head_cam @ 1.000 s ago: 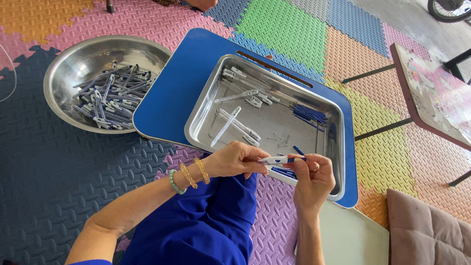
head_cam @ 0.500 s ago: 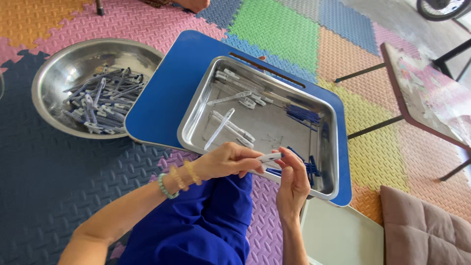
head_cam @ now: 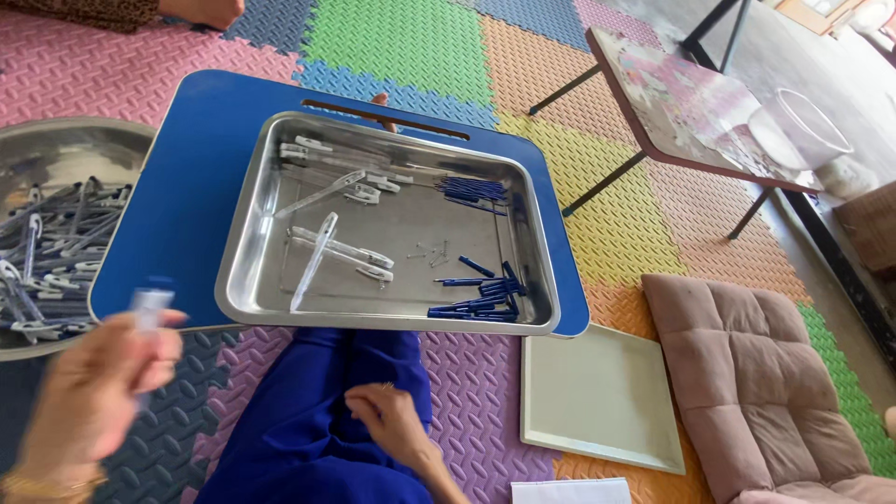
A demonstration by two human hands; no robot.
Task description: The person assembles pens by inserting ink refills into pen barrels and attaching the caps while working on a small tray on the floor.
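Left hand (head_cam: 89,383): I moved it from the steel tray (head_cam: 245,271) toward the round bowl (head_cam: 56,154), fingers pinching a blurred pen (head_cam: 149,308).
Right hand (head_cam: 392,420): now released, loosely curled, empty on my lap.

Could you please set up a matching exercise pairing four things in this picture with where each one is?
Things:
1. steel tray
2. round bowl
3. pale flat lid
4. left hand

Places:
A. on the foam mat beside the brown cushion
B. on the blue board
C. raised, holding a pen, blurred
D. at the left edge, full of grey pens

Pairs: 1-B, 2-D, 3-A, 4-C
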